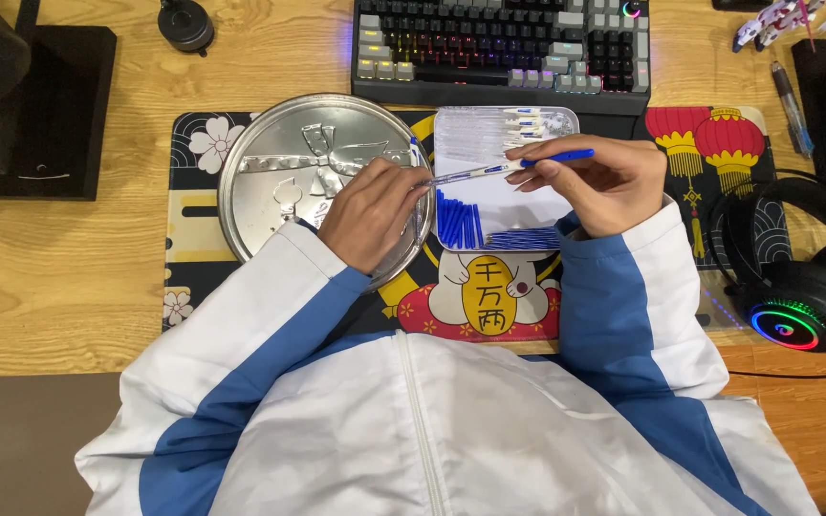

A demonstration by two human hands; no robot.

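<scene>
Pen: a thin pen (pixel 504 167) with a clear body and a blue cap end was held up over the white tray (pixel 451 129), between both hands.
Right hand: the right hand (pixel 599 182) was curled almost shut, and its fingers pinched the blue end of the pen.
Left hand: the left hand (pixel 370 210) was curled in too, and its fingertips met the pen's thin tip. I could not tell how hard it held on.
How the pen would handle: it looked very light and stiff, made of smooth plastic that could slip. A soft pinch would do. The fat blue end and the middle looked like the best spots to grab, because the tip was thin and could bend or mark fingers.
Tray: it sat on the mat (pixel 193 239), just in front of the keyboard (pixel 499 43). Blue caps (pixel 458 222) lay in a row inside it, and more pen parts (pixel 523 122) lay at the far end.
Round lid: a shiny metal lid (pixel 260 182) lay just left of the tray, partly under the left hand.
Other things: headphones (pixel 800 296) with a glowing ring rested on the right side of the desk.
</scene>
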